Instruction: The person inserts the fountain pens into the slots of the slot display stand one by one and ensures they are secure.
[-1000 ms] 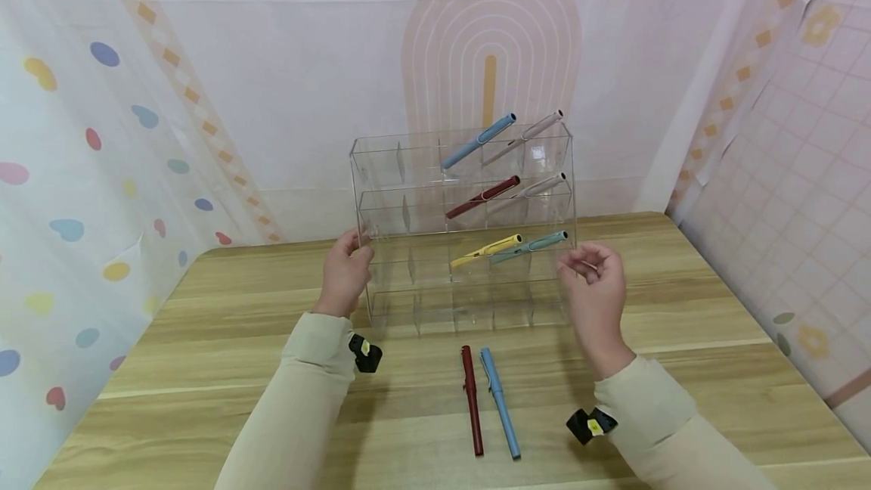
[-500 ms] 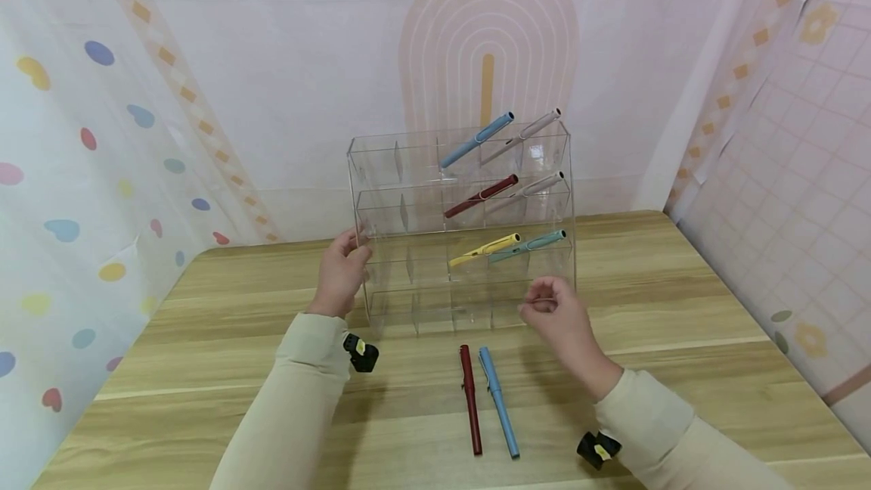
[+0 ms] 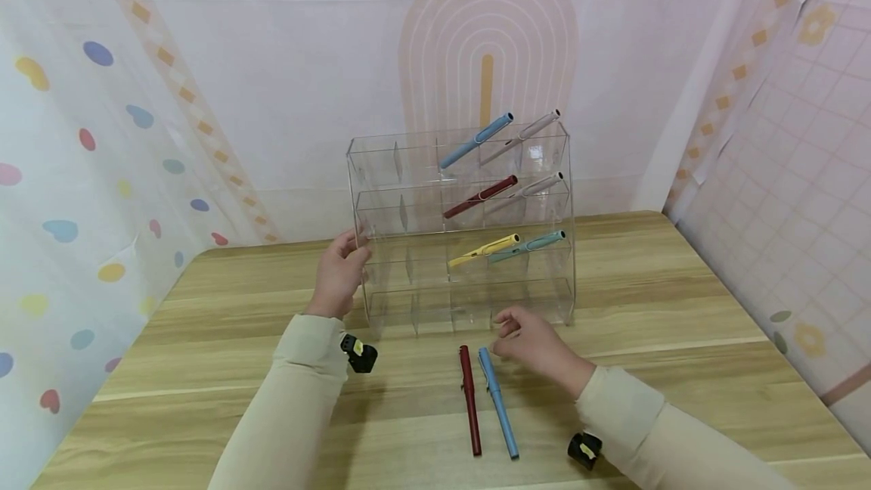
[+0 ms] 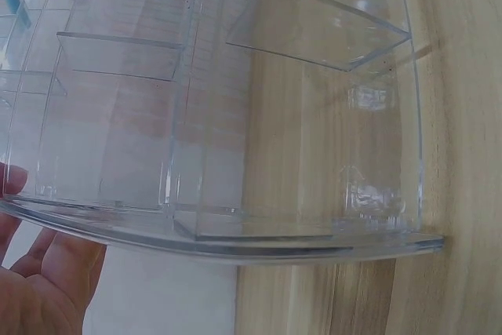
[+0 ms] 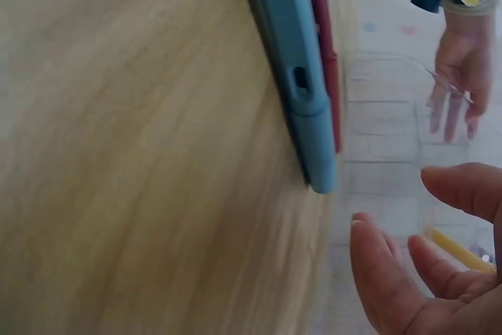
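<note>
A clear acrylic pen rack (image 3: 401, 248) with tiered, divided compartments stands on the table. My left hand (image 3: 338, 274) holds its left side panel; in the left wrist view the thumb and fingers (image 4: 67, 272) lie on either side of the panel's edge. A blue pen (image 3: 500, 407) and a dark red pen (image 3: 471, 403) lie side by side in front of the rack. My right hand (image 3: 534, 345) hovers close to the blue pen's clip end, with nothing in it. Thumb and fingers are spread apart in the right wrist view, beside the blue pen (image 5: 290, 60).
Several pens lean in the rack: a blue pen (image 3: 476, 141) and a pale pen (image 3: 524, 136) on top, a dark red pen (image 3: 481, 196) and another pale pen (image 3: 534, 189) below, then a yellow pen (image 3: 485, 249) and a green pen (image 3: 529, 246). A patterned curtain (image 3: 306, 82) hangs behind.
My right hand has moved from the rack's right side down and left, toward the blue pen on the table. The left hand stays on the rack's left side.
</note>
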A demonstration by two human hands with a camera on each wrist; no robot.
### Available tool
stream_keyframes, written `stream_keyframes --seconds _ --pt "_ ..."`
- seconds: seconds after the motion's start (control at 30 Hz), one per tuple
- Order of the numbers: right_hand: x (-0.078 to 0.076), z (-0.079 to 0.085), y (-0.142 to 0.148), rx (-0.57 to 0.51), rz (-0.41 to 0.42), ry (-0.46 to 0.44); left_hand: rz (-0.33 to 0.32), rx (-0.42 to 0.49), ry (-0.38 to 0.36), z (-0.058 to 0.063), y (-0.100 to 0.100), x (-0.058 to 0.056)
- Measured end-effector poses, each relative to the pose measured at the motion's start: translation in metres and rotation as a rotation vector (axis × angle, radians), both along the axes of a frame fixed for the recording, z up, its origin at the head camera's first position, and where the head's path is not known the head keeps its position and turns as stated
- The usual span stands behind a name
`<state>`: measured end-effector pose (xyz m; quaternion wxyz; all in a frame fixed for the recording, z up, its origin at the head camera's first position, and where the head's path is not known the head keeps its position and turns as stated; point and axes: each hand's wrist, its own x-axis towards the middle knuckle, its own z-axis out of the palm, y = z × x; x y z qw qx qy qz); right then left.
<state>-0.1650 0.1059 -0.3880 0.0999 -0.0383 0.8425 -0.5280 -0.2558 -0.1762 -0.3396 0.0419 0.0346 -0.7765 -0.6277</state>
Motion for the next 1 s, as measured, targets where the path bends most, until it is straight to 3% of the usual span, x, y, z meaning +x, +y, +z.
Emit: stream_keyframes --seconds 0.17,0.5,0.83,1.0 --pt "-0.001 -0.005 -0.008 0.034 0.028 -0.027 0.002 0.012 -0.010 0.000 0.000 0.000" --pt "-0.003 -0.012 -0.012 0.065 0.099 0.009 -0.002 0.020 -0.025 -0.001 -0.001 -0.001" --pt "-0.009 -0.015 -0.020 0.291 0.148 0.052 -0.007 0.041 -0.032 0.000 -0.002 -0.001" --pt "-0.010 -0.015 -0.022 0.331 0.170 0.058 -0.013 0.059 -0.033 0.000 -0.002 0.000"
